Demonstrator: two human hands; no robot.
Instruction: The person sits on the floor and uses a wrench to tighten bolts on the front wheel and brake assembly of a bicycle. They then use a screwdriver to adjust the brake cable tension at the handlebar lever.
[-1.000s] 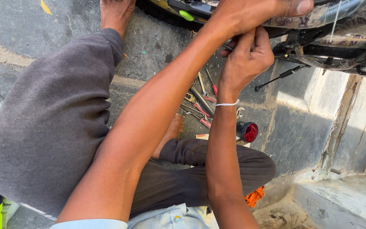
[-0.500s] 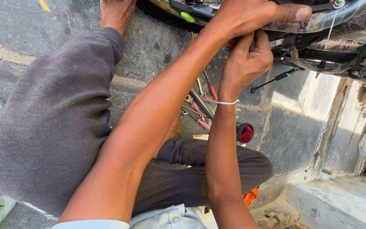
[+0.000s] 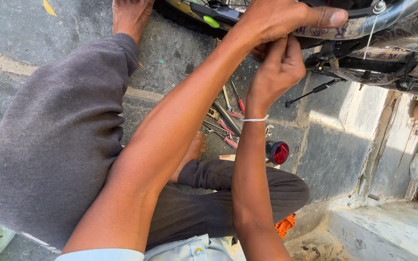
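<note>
Grey trousers (image 3: 59,145) fill the near left, over stone paving (image 3: 335,159). Since 1 second ago the view has edged right; both hands have stayed at the bicycle frame (image 3: 364,29), so the work there looks unfinished. The left hand (image 3: 281,19) is wrapped over the frame, thumb stretched along it. The right hand (image 3: 279,67) is pinched shut just below; what it grasps cannot be told, being hidden by the fingers. Tools (image 3: 226,121) and a red reflector (image 3: 279,152) lie beyond the knees. The frame is cut off at the top.
</note>
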